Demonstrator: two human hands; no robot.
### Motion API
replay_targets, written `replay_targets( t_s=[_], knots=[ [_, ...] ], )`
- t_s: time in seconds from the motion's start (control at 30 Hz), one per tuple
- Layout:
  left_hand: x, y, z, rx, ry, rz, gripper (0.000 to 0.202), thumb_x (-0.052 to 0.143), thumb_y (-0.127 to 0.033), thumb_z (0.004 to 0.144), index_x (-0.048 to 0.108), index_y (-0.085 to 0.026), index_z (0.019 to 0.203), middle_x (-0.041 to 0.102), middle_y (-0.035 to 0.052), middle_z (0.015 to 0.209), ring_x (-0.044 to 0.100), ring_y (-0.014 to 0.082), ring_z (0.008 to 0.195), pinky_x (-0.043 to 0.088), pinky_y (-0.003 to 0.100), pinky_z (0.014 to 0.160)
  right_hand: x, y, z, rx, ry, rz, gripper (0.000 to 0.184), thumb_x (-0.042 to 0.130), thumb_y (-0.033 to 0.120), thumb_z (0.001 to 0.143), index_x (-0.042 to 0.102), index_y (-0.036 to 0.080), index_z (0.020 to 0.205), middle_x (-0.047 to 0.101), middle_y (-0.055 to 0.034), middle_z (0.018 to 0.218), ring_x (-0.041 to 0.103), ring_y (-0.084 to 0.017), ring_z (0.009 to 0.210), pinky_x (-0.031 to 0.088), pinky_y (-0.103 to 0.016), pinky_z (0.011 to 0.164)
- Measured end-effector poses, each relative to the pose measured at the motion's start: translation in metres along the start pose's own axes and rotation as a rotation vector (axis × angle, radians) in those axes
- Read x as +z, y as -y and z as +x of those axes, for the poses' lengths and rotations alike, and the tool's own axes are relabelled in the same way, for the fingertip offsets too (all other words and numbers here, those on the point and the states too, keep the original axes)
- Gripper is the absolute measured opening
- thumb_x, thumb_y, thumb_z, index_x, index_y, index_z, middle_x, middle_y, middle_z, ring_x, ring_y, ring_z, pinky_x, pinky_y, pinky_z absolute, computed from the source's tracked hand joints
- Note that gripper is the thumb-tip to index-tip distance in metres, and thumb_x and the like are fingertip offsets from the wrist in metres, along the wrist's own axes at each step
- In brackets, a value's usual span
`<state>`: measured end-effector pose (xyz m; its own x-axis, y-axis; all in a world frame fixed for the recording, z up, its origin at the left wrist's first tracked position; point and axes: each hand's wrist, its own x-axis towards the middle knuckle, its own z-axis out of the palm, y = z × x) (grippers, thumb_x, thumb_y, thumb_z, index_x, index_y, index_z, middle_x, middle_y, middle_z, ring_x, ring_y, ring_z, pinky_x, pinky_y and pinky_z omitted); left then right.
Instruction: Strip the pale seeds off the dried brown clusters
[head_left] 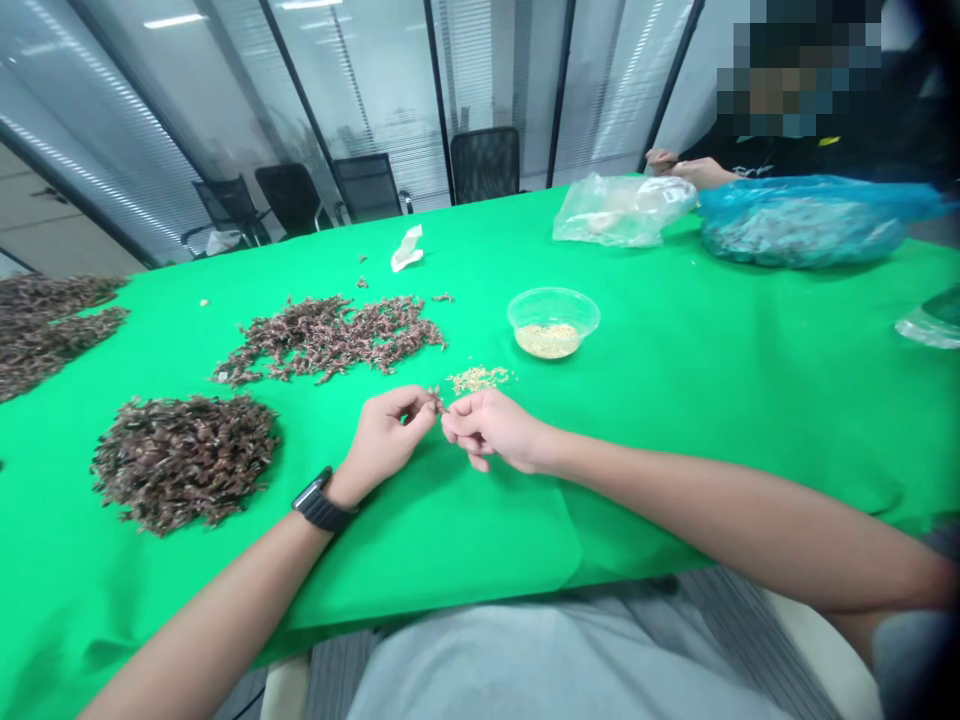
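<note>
Your left hand (pixel 386 432), with a black watch (pixel 322 503) on its wrist, and your right hand (pixel 491 428) are both closed to a narrow pinch, fingertips meeting on a small dried brown sprig (pixel 436 400) above the table. Just beside it lie loose pale grains (pixel 478 379); similar grains fill the base of a clear plastic bowl (pixel 553 340) nearby. Rough, twiggy heaps of sprigs (pixel 184 463) lie on the green cloth (pixel 675 400) to your left. Farther off, a co-worker's hands (pixel 694 172) rest near a blue plastic bag (pixel 802 222).
</note>
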<state>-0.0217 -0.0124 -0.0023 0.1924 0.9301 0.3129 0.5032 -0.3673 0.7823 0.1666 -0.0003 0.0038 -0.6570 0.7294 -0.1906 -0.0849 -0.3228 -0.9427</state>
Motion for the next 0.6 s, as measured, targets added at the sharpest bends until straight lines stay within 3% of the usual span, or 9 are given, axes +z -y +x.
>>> replay_targets(
  t_s=[0.13,0.23,0.47,0.6],
  knots=[
    [0.000,-0.002,0.004,-0.048,-0.010,-0.165,0.024,0.058,-0.038,0.095,0.066,-0.017,0.086,0.066,0.0013,0.079,0.056,0.0142,0.071,0.045,0.026,0.069,-0.002,-0.006,0.004,-0.078,-0.110,-0.281,0.025,0.059,0.025,0.088,0.057,0.016,0.065,0.054,0.0051,0.046,0.048,-0.007,0.032,0.036,-0.017,0.032],
    [-0.001,-0.002,0.006,-0.067,-0.016,-0.234,0.026,0.060,-0.042,0.094,0.067,-0.017,0.092,0.066,0.0020,0.080,0.055,0.0140,0.070,0.045,0.026,0.068,-0.005,-0.012,0.009,-0.149,-0.191,-0.433,0.022,0.063,0.028,0.087,0.060,0.016,0.069,0.064,0.0022,0.056,0.053,-0.008,0.034,0.037,-0.017,0.033],
    [-0.004,-0.004,0.006,-0.097,-0.006,-0.353,0.028,0.063,-0.041,0.094,0.070,-0.016,0.105,0.066,0.0040,0.082,0.056,0.0149,0.074,0.047,0.028,0.074,-0.010,-0.010,0.014,-0.169,-0.087,-0.164,0.033,0.074,0.044,0.081,0.063,0.014,0.074,0.074,-0.0045,0.075,0.062,-0.009,0.047,0.055,-0.023,0.050],
    [-0.003,-0.005,0.006,-0.129,-0.063,-0.454,0.029,0.066,-0.040,0.091,0.067,-0.019,0.111,0.066,0.0048,0.090,0.059,0.0152,0.080,0.048,0.027,0.075,-0.012,-0.011,0.017,-0.205,-0.119,-0.163,0.035,0.077,0.047,0.077,0.064,0.014,0.074,0.073,-0.0038,0.071,0.062,-0.011,0.048,0.055,-0.024,0.051]
  ],
)
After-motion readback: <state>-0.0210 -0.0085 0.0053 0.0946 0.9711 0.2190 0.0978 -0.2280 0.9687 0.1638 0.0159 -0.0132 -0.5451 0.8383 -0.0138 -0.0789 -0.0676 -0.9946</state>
